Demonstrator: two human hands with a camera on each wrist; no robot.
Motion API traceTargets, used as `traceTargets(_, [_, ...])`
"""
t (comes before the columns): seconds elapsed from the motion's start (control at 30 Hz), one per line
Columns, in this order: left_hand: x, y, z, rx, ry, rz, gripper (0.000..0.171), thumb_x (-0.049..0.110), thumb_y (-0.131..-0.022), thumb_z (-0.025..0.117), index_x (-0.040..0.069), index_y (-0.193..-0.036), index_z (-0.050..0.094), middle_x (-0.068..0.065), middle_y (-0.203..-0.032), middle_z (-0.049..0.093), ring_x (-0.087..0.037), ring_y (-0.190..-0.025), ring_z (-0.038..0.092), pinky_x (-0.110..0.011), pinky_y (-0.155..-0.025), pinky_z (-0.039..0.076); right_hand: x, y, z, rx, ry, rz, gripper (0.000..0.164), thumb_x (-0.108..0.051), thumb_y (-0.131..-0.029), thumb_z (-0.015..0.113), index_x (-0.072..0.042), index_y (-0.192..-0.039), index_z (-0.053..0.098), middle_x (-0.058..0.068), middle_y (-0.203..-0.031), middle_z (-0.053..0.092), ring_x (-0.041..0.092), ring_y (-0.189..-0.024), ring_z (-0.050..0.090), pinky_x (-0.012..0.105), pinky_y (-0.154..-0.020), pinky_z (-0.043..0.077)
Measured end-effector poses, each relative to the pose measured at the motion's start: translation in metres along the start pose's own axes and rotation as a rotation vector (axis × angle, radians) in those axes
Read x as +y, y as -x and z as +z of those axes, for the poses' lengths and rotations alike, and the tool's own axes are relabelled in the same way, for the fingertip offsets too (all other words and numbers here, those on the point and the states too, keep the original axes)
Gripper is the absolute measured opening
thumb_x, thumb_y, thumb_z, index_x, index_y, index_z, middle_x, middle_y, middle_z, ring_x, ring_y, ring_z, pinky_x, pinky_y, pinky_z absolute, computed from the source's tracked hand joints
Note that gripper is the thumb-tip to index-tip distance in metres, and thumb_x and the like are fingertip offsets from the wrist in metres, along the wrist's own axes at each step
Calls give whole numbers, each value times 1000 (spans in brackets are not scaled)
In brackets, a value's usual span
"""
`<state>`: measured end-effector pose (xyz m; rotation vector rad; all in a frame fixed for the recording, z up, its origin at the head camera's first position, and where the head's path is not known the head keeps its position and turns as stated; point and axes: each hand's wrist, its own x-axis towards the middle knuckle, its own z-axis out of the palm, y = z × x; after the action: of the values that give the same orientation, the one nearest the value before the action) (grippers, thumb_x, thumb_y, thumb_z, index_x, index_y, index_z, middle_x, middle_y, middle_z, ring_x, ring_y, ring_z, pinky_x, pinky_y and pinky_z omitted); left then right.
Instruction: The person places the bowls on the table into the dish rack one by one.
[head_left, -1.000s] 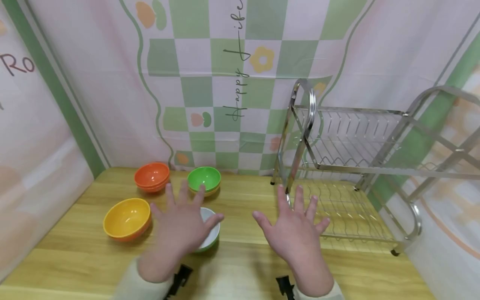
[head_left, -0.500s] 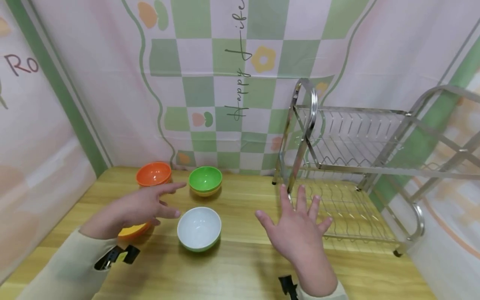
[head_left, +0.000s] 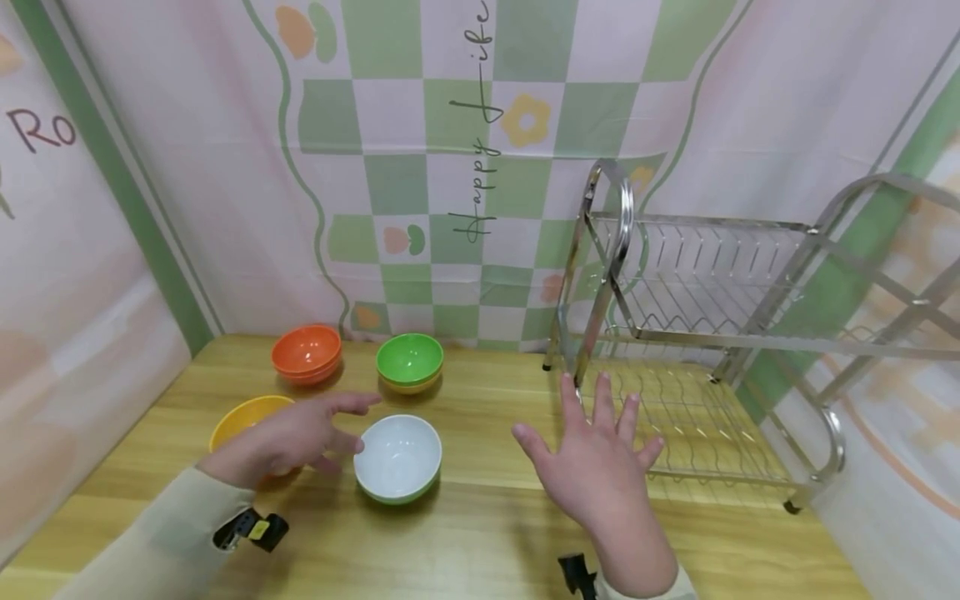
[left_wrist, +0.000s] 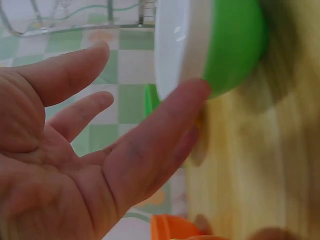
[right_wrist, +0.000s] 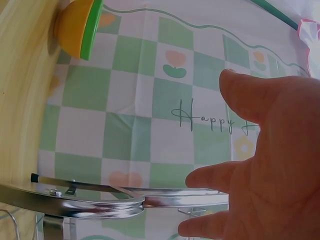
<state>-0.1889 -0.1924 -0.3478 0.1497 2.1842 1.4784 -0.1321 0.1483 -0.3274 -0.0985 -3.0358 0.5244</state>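
My left hand (head_left: pixel 300 437) is beside a white bowl with a green outside (head_left: pixel 398 458), its fingers spread and holding nothing. In the left wrist view a fingertip overlaps the green-and-white bowl (left_wrist: pixel 210 47) near its rim. Behind that hand is a yellow bowl (head_left: pixel 243 415) stacked on an orange one, partly covered by the hand and wrist. My right hand (head_left: pixel 596 467) is held palm down with fingers spread, in front of the dish rack's left post; nothing is in it.
A two-tier metal dish rack (head_left: pixel 697 337) stands at the right. Toward the back left are a stack of orange bowls (head_left: pixel 306 354) and a green bowl (head_left: pixel 409 358) nested on a yellow one. A patterned curtain (head_left: pixel 465 183) hangs behind the wooden table (head_left: pixel 480 533).
The left hand first swung left from over the white bowl, turning sideways, then came back slightly right and down toward that bowl. My right hand has stayed almost still.
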Motion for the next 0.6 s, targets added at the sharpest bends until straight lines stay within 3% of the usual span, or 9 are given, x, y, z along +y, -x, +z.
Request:
traceTargets(0.2, [-11,-5,7,-7,55,7,72,-11,-86,66,12,-150,45,-23,-154,31,-34,-96,64,-50,-75,60,1,-1,2,3,-9,-2,106,-88,-83,23,-17,-161,14,26,-161,-10,54,-138,-19,82,-92,-18])
traceTargets(0.6, [-22,-11,17,31,30,-18,73,-14,-84,65,15,-148,49,-19,-150,37,-32,-72,61,-44,-65,60,1,0,3,-19,-26,-6,105,-88,-83,24,-18,-161,13,24,-161,-11,56,-139,-16,82,-91,-18])
